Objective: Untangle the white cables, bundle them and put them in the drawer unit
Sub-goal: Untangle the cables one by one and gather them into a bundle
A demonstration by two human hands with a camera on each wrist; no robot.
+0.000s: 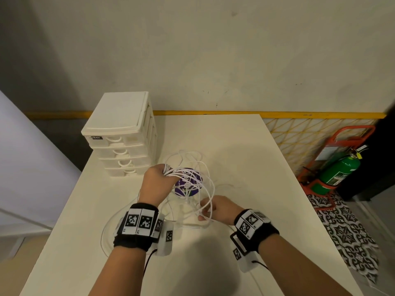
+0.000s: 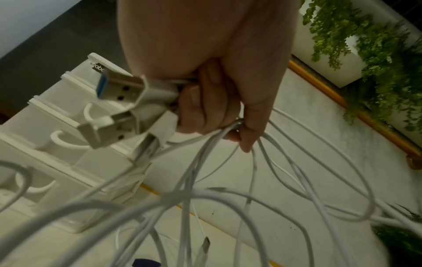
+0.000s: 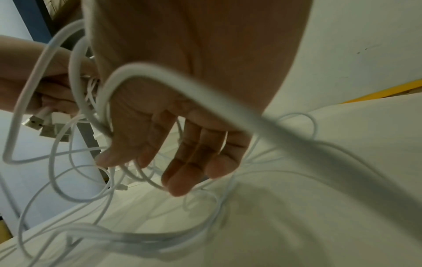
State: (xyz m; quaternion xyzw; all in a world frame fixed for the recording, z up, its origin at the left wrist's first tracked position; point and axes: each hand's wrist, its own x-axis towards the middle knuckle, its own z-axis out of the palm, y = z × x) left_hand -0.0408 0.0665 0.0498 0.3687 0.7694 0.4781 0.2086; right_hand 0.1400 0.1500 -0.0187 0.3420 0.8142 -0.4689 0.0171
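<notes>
A tangle of white cables (image 1: pixel 173 171) hangs between my two hands above the white table (image 1: pixel 235 146). My left hand (image 1: pixel 158 176) grips a bunch of them in a fist (image 2: pixel 205 112), and several USB plugs (image 2: pixel 121 90) stick out beside the fingers. My right hand (image 1: pixel 213 208) is lower and nearer me. Its fingers (image 3: pixel 182 173) are nearly straight, and cable loops (image 3: pixel 182 77) lie across the palm and hook round the thumb. The white drawer unit (image 1: pixel 119 124) stands at the table's back left with all its drawers closed (image 2: pixel 57 150).
A purple round disc (image 1: pixel 179 190) lies on the table under the cables. More cable trails towards the front left of the table. Off the table's right edge stand a green fire extinguisher (image 1: pixel 339 169) in a red frame and a yellow lattice (image 1: pixel 299 133).
</notes>
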